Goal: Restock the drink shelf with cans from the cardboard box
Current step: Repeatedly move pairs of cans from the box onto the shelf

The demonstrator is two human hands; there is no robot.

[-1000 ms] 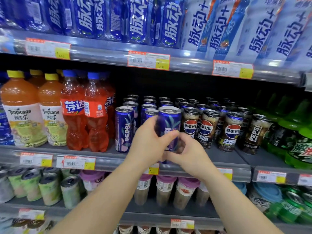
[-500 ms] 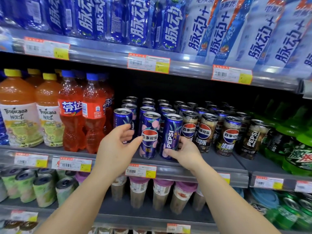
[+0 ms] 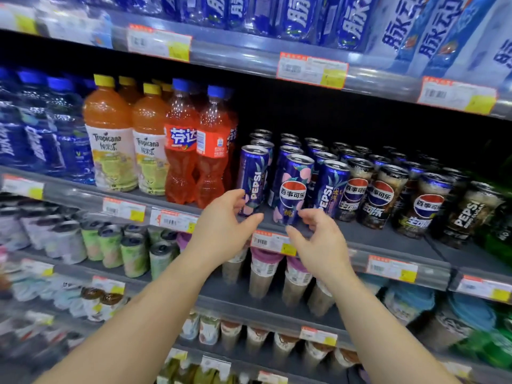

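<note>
Standing at left on the drink shelf (image 3: 388,239): two Tropicana bottles (image 3: 110,139) and two orange soda bottles (image 3: 181,151) in the front row. Standing upright beside them: three purple Pepsi cans (image 3: 292,189) in front. Hovering before these, left hand (image 3: 224,225) and right hand (image 3: 321,242), fingers loosely spread, gripping nothing. Standing further right: four dark Pepsi cans (image 3: 379,198).

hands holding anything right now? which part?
Nothing held. Left hand and right hand hang open just in front of the blue Pepsi cans at the shelf edge, fingers loosely curled, clear of them.
</note>
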